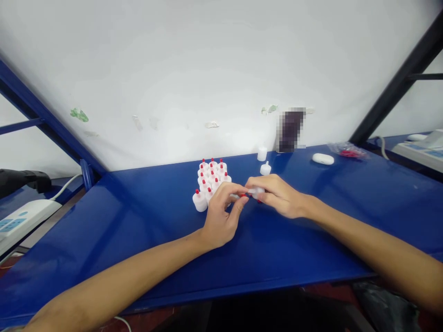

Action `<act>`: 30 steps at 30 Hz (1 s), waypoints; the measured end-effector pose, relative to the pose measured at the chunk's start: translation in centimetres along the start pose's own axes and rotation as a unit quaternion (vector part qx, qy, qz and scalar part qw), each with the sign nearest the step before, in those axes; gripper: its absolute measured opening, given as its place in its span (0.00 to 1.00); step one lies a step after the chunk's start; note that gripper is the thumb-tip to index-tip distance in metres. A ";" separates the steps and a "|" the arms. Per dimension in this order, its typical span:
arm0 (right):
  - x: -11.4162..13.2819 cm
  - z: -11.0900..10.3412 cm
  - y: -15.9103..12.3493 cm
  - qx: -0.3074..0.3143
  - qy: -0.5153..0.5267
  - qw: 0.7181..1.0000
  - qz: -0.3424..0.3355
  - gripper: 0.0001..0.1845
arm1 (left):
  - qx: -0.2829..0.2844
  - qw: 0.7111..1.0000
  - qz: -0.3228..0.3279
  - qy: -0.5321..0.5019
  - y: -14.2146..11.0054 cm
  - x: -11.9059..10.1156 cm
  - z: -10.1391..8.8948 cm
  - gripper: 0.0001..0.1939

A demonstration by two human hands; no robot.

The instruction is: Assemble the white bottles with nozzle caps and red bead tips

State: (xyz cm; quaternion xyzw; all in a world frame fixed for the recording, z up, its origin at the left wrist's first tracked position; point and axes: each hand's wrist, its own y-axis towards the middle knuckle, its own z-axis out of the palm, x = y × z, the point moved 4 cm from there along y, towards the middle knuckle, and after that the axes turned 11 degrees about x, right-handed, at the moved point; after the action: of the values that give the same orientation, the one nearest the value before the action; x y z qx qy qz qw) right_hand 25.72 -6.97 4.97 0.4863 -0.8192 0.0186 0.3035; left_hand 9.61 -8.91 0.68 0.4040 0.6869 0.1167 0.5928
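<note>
My right hand is closed round a small white dropper bottle, tipped on its side with the nozzle toward the left. At that nozzle my left hand pinches a small red cap between thumb and forefinger; whether the cap is on the tip cannot be made out. Just behind and left of my left hand, several white bottles with red caps stand upright in a tight group, partly hidden by the fingers. Beyond my right hand stands an uncapped white bottle. A bit of red shows under the right fingers.
Another white container stands near the wall, beside a pixelated dark object. Farther right on the blue table lie a white oval case and a clear bag of red pieces. A power strip sits at the left.
</note>
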 end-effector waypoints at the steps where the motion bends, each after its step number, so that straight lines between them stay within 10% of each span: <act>1: 0.1 0.0 0.0 0.007 0.008 1.000 0.001 0.07 | 0.001 1.000 0.004 0.002 0.0 0.0 0.0 0.07; 13: -0.2 1.1 0.7 0.066 0.242 0.967 0.036 0.05 | 0.023 0.993 0.071 0.091 0.1 -1.7 0.0 0.05; 30: 0.2 1.7 0.5 0.066 0.280 0.957 0.020 0.14 | 0.124 0.990 0.067 0.019 0.4 -1.4 0.1 0.03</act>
State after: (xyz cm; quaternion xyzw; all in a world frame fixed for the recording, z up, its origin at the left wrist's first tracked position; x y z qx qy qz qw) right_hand 24.44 -7.35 3.84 0.4643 -0.7075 0.2142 0.4878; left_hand 9.83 -9.65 1.89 0.5173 0.6784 0.0779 0.5158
